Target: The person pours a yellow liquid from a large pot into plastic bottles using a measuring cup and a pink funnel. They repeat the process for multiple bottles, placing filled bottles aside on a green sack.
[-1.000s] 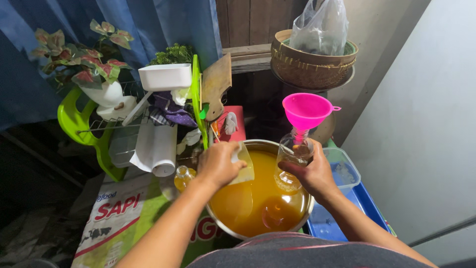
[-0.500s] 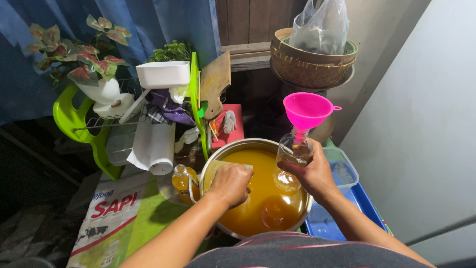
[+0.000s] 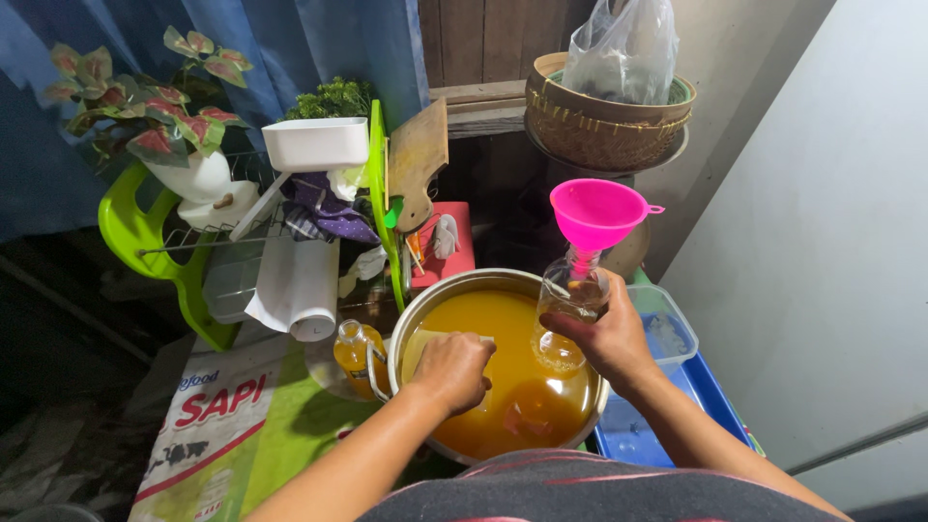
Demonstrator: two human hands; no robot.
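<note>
A large metal pot point(image 3: 462, 280) holds orange-yellow liquid point(image 3: 503, 329). My left hand point(image 3: 452, 370) is down over the liquid, gripping a pale plastic cup point(image 3: 425, 341) tipped at the surface. My right hand point(image 3: 604, 338) holds a clear bottle point(image 3: 570, 304) tilted over the pot's right side. A pink funnel point(image 3: 596, 215) sits in the bottle's neck. A small filled bottle with orange liquid point(image 3: 353, 353) stands just left of the pot.
A green dish rack point(image 3: 145, 237) with a white container point(image 3: 317, 142), cloths and a wooden board point(image 3: 418, 159) stands behind-left. A potted plant point(image 3: 145, 101), a woven basket with a plastic bag point(image 3: 604, 116), a blue tray point(image 3: 715, 406) and a printed sack point(image 3: 213, 416) surround the pot.
My left hand came down from above the pot's left rim and lowered the cup into the liquid. The right hand with bottle and funnel stayed put.
</note>
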